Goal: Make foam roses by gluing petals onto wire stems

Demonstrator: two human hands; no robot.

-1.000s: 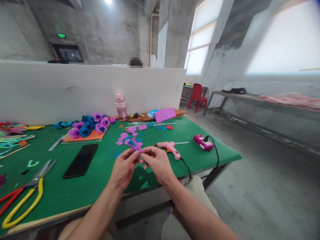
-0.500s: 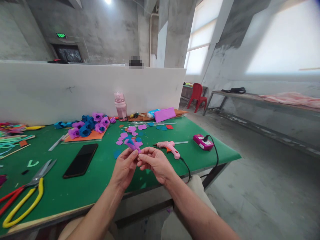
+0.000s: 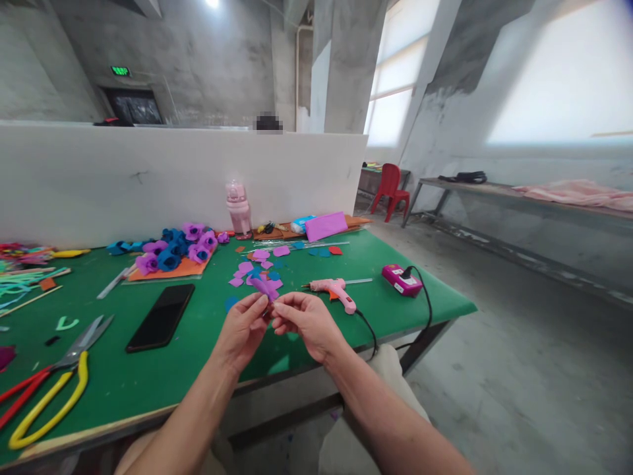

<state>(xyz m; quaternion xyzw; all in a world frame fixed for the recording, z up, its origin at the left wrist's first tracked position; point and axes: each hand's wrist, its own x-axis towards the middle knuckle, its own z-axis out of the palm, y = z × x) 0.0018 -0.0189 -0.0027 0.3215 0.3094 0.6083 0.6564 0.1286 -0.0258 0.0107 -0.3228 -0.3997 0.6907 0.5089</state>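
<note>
A purple paper flower [image 3: 267,288] is pinched at its base between the fingertips of both hands, over the near part of the table. My left hand [image 3: 247,324] closes on it from the left, my right hand [image 3: 306,323] from the right, and the two nearly touch. Fingers partly cover its lower end. Loose purple petals [image 3: 244,269] and blue petals [image 3: 273,276] lie just beyond. To the right of my hands rests a pink glue gun [image 3: 333,288] with a clear glue stick in its back.
Finished paper flowers [image 3: 171,254] are heaped at the back left. A black phone [image 3: 161,316] and large scissors [image 3: 74,356] lie on the green table [image 3: 395,323]. A pink bottle [image 3: 239,210] stands by the white partition [image 3: 148,185]. A magenta power box [image 3: 401,281] sits right.
The flower has turned in my fingers, so its blue part no longer shows and its purple side faces me. My hands have stayed almost in place.
</note>
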